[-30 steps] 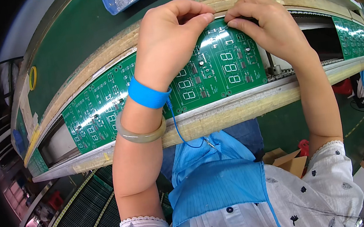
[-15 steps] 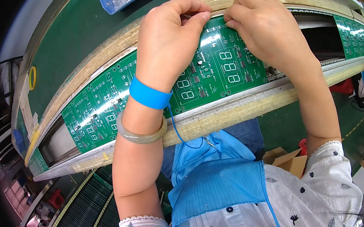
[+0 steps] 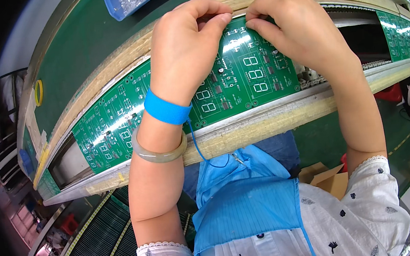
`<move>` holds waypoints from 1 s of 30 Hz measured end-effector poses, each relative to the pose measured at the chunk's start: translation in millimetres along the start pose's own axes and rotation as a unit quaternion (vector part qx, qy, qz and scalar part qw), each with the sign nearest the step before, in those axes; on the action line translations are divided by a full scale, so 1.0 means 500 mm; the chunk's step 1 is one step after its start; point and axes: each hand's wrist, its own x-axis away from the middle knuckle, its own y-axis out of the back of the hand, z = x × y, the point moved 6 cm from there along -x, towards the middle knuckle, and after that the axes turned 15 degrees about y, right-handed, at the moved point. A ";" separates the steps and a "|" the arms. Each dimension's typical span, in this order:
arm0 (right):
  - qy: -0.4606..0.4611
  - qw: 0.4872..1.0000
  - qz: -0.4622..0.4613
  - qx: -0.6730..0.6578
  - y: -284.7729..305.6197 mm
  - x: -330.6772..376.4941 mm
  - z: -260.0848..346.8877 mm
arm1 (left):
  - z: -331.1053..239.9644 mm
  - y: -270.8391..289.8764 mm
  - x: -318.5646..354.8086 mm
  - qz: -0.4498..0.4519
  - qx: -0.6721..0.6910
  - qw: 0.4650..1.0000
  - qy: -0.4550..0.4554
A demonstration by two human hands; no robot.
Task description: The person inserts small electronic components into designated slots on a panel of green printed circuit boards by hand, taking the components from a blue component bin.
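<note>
A green circuit board [image 3: 254,74] with white digit outlines lies on the conveyor rails in front of me. My left hand [image 3: 186,49], wearing a blue wrist strap [image 3: 166,108] and a pale bangle [image 3: 160,156], has thumb and forefinger pinched together at the board's far edge. My right hand [image 3: 300,28] rests beside it, its fingertips pressed down on the same edge. The two hands' fingertips are a short gap apart. Anything between the fingers is too small to see.
More green boards sit on the rails to the left [image 3: 108,124] and right [image 3: 401,35]. A blue tray [image 3: 120,6] of small clear parts stands on the green bench beyond. A yellow tape roll [image 3: 38,92] lies far left. The pale front rail [image 3: 275,120] runs near my apron.
Both hands stay at the board's far edge. Their fingertips have shifted only slightly to the left.
</note>
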 end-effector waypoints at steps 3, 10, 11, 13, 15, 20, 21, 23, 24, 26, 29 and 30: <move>0.004 1.000 -0.006 0.000 0.000 0.000 -0.001 | -0.001 -0.001 0.003 0.002 0.001 1.000 0.007; -0.006 1.000 -0.008 0.016 -0.008 0.000 0.005 | 0.001 -0.002 0.002 0.000 -0.006 1.000 0.012; 0.012 0.999 -0.015 0.035 -0.010 0.000 0.007 | 0.001 -0.002 0.001 -0.001 -0.007 1.000 0.014; 0.029 0.998 -0.022 0.053 -0.011 0.000 0.010 | 0.000 -0.002 0.002 0.001 -0.010 1.000 0.020; 0.024 0.998 -0.021 0.049 -0.012 0.000 0.007 | 0.003 -0.004 0.001 0.003 -0.013 1.000 0.026; -0.002 0.998 -0.043 -0.053 0.003 0.010 -0.021 | -0.001 -0.015 0.006 0.016 -0.018 1.000 0.004; -0.022 0.995 -0.046 -0.081 0.003 0.012 -0.029 | -0.002 -0.016 0.007 0.018 -0.022 1.000 0.003; -0.035 0.995 -0.047 -0.086 0.003 0.013 -0.030 | -0.013 -0.021 0.010 0.002 -0.079 0.996 -0.051; -0.045 0.994 -0.047 -0.090 0.003 0.014 -0.031 | -0.012 -0.025 0.011 0.004 -0.081 0.995 -0.052; -0.053 0.994 -0.039 -0.090 0.001 0.017 -0.037 | -0.020 -0.032 0.014 -0.006 -0.104 0.991 -0.084; -0.074 0.991 -0.013 -0.109 0.019 0.006 -0.026 | -0.030 -0.034 0.017 -0.019 -0.135 0.987 -0.085; -0.088 0.988 0.004 -0.127 0.020 0.002 -0.022 | -0.030 -0.035 0.017 -0.017 -0.136 0.987 -0.085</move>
